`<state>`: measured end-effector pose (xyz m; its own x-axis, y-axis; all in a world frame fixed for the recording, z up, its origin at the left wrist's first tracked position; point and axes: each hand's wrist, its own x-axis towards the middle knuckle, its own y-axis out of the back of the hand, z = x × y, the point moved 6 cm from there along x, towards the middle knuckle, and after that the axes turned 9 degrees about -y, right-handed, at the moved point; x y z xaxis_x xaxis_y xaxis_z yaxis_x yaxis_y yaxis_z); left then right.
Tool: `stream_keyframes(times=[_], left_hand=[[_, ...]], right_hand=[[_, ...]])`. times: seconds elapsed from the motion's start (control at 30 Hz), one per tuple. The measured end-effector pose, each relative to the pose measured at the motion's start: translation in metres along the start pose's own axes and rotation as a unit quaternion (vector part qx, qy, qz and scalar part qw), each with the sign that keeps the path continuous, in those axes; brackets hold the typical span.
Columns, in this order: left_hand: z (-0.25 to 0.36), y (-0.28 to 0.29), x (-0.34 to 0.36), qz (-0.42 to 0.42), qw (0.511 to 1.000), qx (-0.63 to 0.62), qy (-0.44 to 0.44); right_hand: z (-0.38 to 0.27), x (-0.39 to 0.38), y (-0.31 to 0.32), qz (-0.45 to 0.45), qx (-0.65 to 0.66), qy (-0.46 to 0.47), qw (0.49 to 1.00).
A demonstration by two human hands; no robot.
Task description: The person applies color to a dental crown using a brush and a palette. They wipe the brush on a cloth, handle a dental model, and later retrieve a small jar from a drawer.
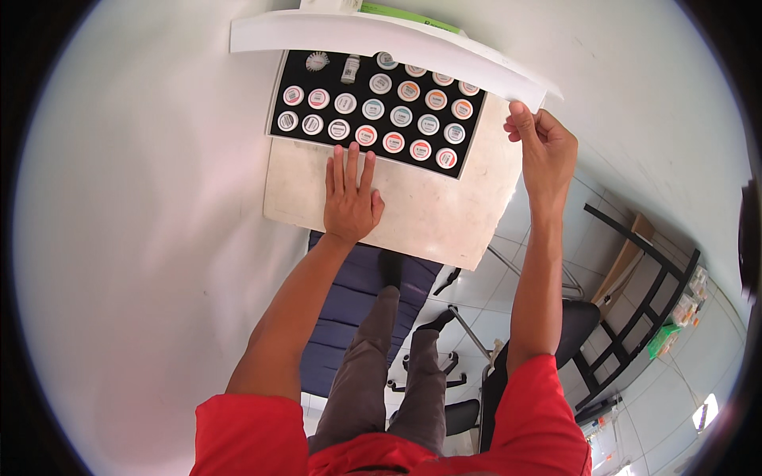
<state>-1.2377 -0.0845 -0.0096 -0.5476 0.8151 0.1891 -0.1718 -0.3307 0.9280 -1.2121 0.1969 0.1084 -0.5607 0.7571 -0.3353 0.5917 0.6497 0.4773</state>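
Note:
A shallow white box with a black foam insert lies on the table. Several round-capped little containers stand in rows of holes in the foam, their labels white, red, orange, teal and grey. One small white vial lies on its side near the far edge. My left hand rests flat and open, its fingertips at the box's front edge. The white lid stands raised along the far side, hiding part of the back row. My right hand is closed, thumb and curled fingers at the lid's right corner; the exact contact is hard to see.
The cream tabletop ends just in front of the box. Behind the lid a green package shows. White wall is close on the left. Below are a dark blue cushion, a black chair and a black metal frame.

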Motion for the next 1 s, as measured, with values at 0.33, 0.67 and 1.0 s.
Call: stream_keyframes(times=[0.33,0.67,1.0], left_hand=[[-0.002,-0.001,-0.001,-0.001,1.000,-0.003,0.006],[-0.003,-0.002,-0.002,-0.009,1.000,-0.004,0.009],[-0.001,0.001,0.001,-0.024,1.000,0.004,0.010]], right_hand=[[0.009,0.009,-0.065,-0.119,-0.087,0.169,0.974],[0.010,0.042,-0.081,-0.051,-0.325,0.389,0.860],[0.008,0.045,-0.089,-0.130,-0.385,0.330,0.852]])
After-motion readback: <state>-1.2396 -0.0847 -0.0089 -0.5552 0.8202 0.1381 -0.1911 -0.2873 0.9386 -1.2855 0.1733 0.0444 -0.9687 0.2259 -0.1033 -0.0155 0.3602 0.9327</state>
